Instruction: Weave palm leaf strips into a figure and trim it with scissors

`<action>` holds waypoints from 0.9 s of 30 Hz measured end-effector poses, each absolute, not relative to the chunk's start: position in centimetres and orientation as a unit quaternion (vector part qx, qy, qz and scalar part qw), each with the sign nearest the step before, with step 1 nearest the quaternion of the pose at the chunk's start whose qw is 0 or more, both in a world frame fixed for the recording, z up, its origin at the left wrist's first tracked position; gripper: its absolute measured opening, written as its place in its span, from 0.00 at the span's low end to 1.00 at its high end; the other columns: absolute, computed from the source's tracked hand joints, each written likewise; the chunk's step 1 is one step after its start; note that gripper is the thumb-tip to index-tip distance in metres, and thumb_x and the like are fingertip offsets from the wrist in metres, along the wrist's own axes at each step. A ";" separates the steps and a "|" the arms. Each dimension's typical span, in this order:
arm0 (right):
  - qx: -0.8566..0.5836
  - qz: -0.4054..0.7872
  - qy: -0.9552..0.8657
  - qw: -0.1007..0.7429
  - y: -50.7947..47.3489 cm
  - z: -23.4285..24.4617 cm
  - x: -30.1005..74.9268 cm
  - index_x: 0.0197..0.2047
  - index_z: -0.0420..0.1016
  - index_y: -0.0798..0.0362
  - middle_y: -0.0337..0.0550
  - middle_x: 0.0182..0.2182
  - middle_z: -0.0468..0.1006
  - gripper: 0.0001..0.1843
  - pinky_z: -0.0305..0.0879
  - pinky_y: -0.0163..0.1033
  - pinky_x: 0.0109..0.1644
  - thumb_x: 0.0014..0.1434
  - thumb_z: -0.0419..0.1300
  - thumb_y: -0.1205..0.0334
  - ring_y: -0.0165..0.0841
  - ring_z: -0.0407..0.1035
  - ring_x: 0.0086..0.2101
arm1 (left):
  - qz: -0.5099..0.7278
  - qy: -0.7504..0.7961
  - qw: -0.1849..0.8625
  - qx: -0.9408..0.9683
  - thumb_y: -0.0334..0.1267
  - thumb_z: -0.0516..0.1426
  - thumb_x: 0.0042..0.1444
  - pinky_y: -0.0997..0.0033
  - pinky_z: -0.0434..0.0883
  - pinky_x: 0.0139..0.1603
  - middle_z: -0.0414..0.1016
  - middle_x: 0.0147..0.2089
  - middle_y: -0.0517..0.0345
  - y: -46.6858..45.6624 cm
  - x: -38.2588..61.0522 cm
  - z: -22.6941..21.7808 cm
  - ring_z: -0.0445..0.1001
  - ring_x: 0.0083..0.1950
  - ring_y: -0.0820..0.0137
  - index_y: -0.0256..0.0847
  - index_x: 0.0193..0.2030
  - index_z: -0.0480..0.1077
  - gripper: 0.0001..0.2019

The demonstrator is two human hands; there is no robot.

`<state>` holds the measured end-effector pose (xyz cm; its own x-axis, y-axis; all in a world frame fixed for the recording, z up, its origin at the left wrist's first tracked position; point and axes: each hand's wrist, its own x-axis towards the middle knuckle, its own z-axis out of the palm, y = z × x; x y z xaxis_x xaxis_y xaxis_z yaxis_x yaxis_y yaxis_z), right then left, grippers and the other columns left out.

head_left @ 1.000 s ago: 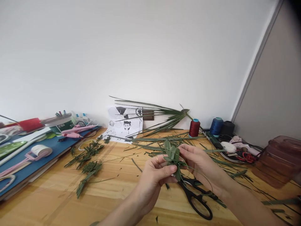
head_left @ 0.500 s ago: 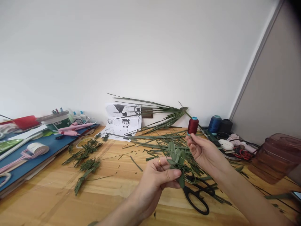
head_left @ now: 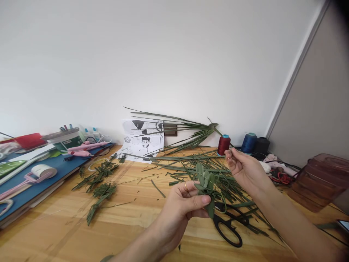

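Observation:
My left hand [head_left: 182, 206] is closed on a small woven bundle of green leaf strips [head_left: 205, 184], thumb pressed over it, with a ring on one finger. My right hand [head_left: 243, 170] is raised to the right of the bundle, fingertips pinched on a thin green strip that trails down toward the bundle. Black scissors [head_left: 227, 227] lie on the wooden table [head_left: 136, 233] just under the bundle. Loose green leaf strips [head_left: 191, 163] are scattered beyond my hands.
A palm frond [head_left: 188, 133] leans on the wall behind a printed sheet [head_left: 140, 140]. Dark red [head_left: 223, 145], blue [head_left: 249, 142] and black thread spools stand at the back right. A reddish plastic container [head_left: 320, 182] sits at right. Blue mat with pink tools [head_left: 40, 171] lies at left; leaf clumps [head_left: 99, 182] nearby.
My right hand left the bundle and drew up and to the right, pulling a thin strip with it. My left hand stayed on the bundle.

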<state>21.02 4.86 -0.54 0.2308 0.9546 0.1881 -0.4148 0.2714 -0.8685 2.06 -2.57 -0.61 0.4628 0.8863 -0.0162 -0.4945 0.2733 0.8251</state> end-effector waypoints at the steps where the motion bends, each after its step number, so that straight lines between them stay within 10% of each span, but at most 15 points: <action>1: -0.360 0.482 -0.388 0.698 4.9 -0.6 21.1 0.26 0.71 0.51 0.36 0.24 0.74 0.04 0.71 0.27 0.29 0.52 0.57 0.66 0.25 0.70 0.27 | 0.456 0.249 0.757 0.396 0.28 0.60 0.43 0.80 0.67 0.28 0.73 0.27 0.60 -2.5 2.0 -0.6 0.69 0.26 0.79 0.36 0.30 0.72 0.05; 10: -0.443 0.388 -0.452 0.670 4.4 1.1 20.9 0.37 0.67 0.49 0.39 0.35 0.72 0.10 0.66 0.29 0.24 0.50 0.59 0.58 0.28 0.68 0.28 | 0.543 0.271 0.584 0.538 0.22 0.57 0.40 0.75 0.61 0.44 0.66 0.43 0.56 -0.4 0.6 -0.6 0.62 0.50 0.67 0.39 0.26 0.72 0.09; 18: -0.371 0.636 -0.598 0.316 1.4 0.9 17.8 0.30 0.73 0.58 0.44 0.27 0.73 0.17 0.61 0.30 0.26 0.53 0.53 0.52 0.28 0.66 0.27 | 0.534 0.258 0.575 0.564 0.24 0.56 0.41 0.74 0.64 0.39 0.62 0.46 0.56 1.1 -0.1 -1.6 0.60 0.51 0.64 0.40 0.24 0.72 0.07; 27: -0.423 0.557 -0.525 0.485 1.6 -0.1 16.1 0.25 0.71 0.57 0.37 0.20 0.69 0.12 0.60 0.28 0.23 0.45 0.61 0.55 0.26 0.63 0.23 | 0.566 0.311 0.653 0.394 0.28 0.57 0.40 0.69 0.66 0.40 0.73 0.37 0.56 1.6 0.4 -1.6 0.71 0.39 0.68 0.40 0.38 0.70 0.15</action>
